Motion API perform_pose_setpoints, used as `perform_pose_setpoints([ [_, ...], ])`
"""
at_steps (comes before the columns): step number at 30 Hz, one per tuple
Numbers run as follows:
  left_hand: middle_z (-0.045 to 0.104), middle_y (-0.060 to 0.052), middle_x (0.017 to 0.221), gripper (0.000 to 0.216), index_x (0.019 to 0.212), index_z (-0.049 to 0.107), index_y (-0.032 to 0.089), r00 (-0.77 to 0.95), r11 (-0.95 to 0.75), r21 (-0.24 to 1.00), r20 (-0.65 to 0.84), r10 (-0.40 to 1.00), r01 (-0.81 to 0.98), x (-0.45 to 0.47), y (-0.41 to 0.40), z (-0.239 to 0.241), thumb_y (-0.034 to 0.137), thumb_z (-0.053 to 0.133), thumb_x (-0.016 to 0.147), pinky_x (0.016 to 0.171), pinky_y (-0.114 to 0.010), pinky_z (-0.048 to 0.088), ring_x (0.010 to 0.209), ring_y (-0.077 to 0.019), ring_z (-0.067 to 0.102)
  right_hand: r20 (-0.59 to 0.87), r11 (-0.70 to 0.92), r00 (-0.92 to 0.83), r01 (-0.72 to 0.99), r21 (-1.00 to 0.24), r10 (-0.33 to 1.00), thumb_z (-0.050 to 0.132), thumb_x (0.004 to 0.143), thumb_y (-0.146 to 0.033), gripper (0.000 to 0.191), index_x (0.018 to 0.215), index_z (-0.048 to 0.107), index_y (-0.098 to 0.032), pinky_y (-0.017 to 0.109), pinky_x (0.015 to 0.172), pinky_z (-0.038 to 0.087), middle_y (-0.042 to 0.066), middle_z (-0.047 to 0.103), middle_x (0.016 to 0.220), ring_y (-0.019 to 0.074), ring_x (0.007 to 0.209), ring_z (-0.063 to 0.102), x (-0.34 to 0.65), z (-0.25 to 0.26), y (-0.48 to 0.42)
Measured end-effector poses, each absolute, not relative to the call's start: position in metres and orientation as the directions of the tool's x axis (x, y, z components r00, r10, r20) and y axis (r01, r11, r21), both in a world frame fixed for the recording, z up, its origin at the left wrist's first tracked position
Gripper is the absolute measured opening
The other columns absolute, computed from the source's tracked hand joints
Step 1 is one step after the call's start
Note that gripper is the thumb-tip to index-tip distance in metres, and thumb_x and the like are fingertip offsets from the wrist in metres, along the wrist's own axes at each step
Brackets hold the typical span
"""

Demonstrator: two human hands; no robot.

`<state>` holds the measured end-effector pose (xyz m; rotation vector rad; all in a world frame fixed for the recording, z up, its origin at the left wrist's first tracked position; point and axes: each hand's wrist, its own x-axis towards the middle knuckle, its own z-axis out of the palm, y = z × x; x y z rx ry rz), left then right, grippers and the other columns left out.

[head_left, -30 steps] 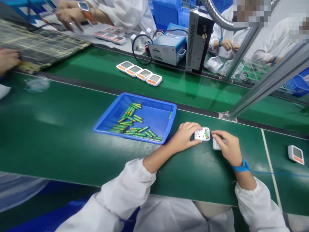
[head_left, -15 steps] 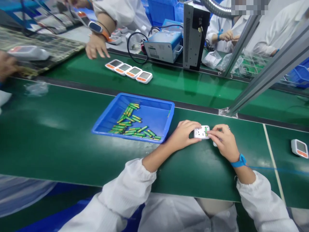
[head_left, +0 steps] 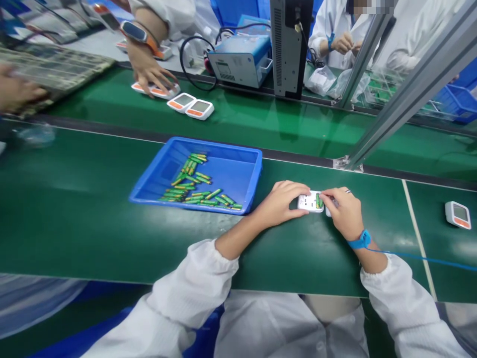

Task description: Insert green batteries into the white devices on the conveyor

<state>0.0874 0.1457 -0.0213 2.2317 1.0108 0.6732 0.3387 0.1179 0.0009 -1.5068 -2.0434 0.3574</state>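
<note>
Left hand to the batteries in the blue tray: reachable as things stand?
Probably yes. The batteries lie in the open blue tray beside the left hand, bare belt between. But its fingers grip the white device, so it must let go first.

Near the counter's front edge, left grip (head_left: 281, 204) curled palm down; right grip (head_left: 345, 214) just beside, fingertips pinched toward it; bare forearms converging from pushed-back white sleeves.

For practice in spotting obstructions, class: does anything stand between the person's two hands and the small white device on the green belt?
Nothing visible does. The left hand holds the white device at its left end, and the right hand has its fingers on the green battery seated in it.
</note>
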Motion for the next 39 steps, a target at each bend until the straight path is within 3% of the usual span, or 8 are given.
perform_pose_setpoints([
  [10, 0.071, -0.012, 0.146, 0.056, 0.143, 0.063, 0.023, 0.533, -0.514, 0.713, 0.23, 0.814, 0.477, 0.09, 0.139, -0.029, 0.039, 0.087, 0.094, 0.118, -0.05, 0.049, 0.137, -0.0323, 0.064, 0.18, 0.463, -0.429, 0.848, -0.258, 0.885, 0.049, 0.101, -0.005, 0.053, 0.148, 0.072, -0.011, 0.059, 0.115, 0.052, 0.021, 0.069, 0.153, 0.0392, 0.129, 0.061, 0.333, 0.006, 0.088],
  [14, 0.071, -0.013, 0.146, 0.059, 0.147, 0.061, 0.024, 0.551, -0.543, 0.692, 0.246, 0.797, 0.476, 0.09, 0.139, -0.025, 0.042, 0.085, 0.097, 0.12, -0.052, 0.049, 0.137, -0.0333, 0.065, 0.246, 0.403, -0.322, 0.785, -0.471, 0.914, 0.058, 0.109, -0.028, 0.045, 0.151, 0.07, -0.019, 0.058, 0.116, 0.054, 0.017, 0.075, 0.147, 0.0372, 0.13, 0.067, 0.338, 0.005, 0.096],
  [16, 0.072, -0.014, 0.146, 0.057, 0.148, 0.061, 0.024, 0.569, -0.596, 0.68, 0.311, 0.761, 0.427, 0.089, 0.138, -0.022, 0.043, 0.083, 0.099, 0.121, -0.053, 0.048, 0.138, -0.0327, 0.064, 0.225, 0.302, -0.205, 0.74, -0.601, 0.952, 0.069, 0.105, -0.042, 0.059, 0.159, 0.063, -0.02, 0.055, 0.111, 0.058, 0.016, 0.078, 0.141, 0.0359, 0.125, 0.071, 0.341, 0.006, 0.101],
  [22, 0.07, -0.016, 0.15, 0.045, 0.142, 0.065, 0.026, 0.578, -0.715, 0.607, 0.462, 0.673, 0.348, 0.085, 0.137, -0.016, 0.042, 0.08, 0.102, 0.123, -0.061, 0.046, 0.142, -0.033, 0.063, -0.065, 0.041, -0.263, 0.379, -0.924, 0.962, 0.077, 0.098, -0.049, 0.058, 0.149, 0.071, -0.023, 0.033, 0.069, 0.063, 0.002, 0.084, 0.094, 0.0168, 0.063, 0.069, 0.355, 0.022, 0.111],
  [27, 0.069, -0.016, 0.153, 0.045, 0.144, 0.063, 0.026, 0.576, -0.774, 0.582, 0.554, 0.602, 0.25, 0.104, 0.133, -0.016, 0.038, 0.078, 0.104, 0.122, -0.059, 0.051, 0.144, -0.0307, 0.061, -0.038, 0.029, -0.342, 0.187, -0.982, 0.939, 0.074, 0.098, -0.055, 0.057, 0.143, 0.073, -0.019, 0.037, 0.079, 0.069, 0.007, 0.085, 0.105, 0.0202, 0.078, 0.078, 0.38, 0.021, 0.091],
  [32, 0.059, -0.019, 0.164, 0.059, 0.157, 0.059, 0.025, 0.73, -0.806, 0.567, 0.478, 0.489, 0.169, 0.16, 0.13, -0.017, 0.036, 0.08, 0.103, 0.128, -0.058, 0.048, 0.154, -0.0323, 0.055, 0.066, 0.064, -0.007, 0.398, -0.915, 0.998, 0.072, 0.101, -0.054, 0.043, 0.132, 0.077, -0.026, 0.038, 0.081, 0.07, 0.008, 0.086, 0.117, 0.0294, 0.099, 0.083, 0.411, 0.012, 0.044],
  [35, 0.054, -0.02, 0.169, 0.074, 0.164, 0.055, 0.023, 0.772, -0.814, 0.534, 0.408, 0.487, 0.231, 0.185, 0.135, -0.021, 0.033, 0.085, 0.097, 0.133, -0.058, 0.041, 0.163, -0.0354, 0.046, 0.196, 0.077, 0.173, 0.528, -0.846, 0.965, 0.073, 0.098, -0.054, 0.042, 0.127, 0.079, -0.023, 0.054, 0.094, 0.067, 0.015, 0.085, 0.117, 0.0387, 0.103, 0.08, 0.457, 0.011, 0.026],
  [39, 0.067, -0.012, 0.158, 0.047, 0.149, 0.07, 0.028, 0.791, -0.849, 0.449, 0.394, 0.468, 0.279, 0.179, 0.144, -0.03, 0.022, 0.073, 0.103, 0.129, -0.051, 0.045, 0.156, -0.0311, 0.055, 0.496, -0.021, 0.291, 0.877, -0.481, 0.818, 0.059, 0.098, -0.054, 0.044, 0.121, 0.083, -0.025, 0.069, 0.109, 0.058, 0.021, 0.082, 0.126, 0.0479, 0.122, 0.074, 0.545, -0.005, 0.025],
])
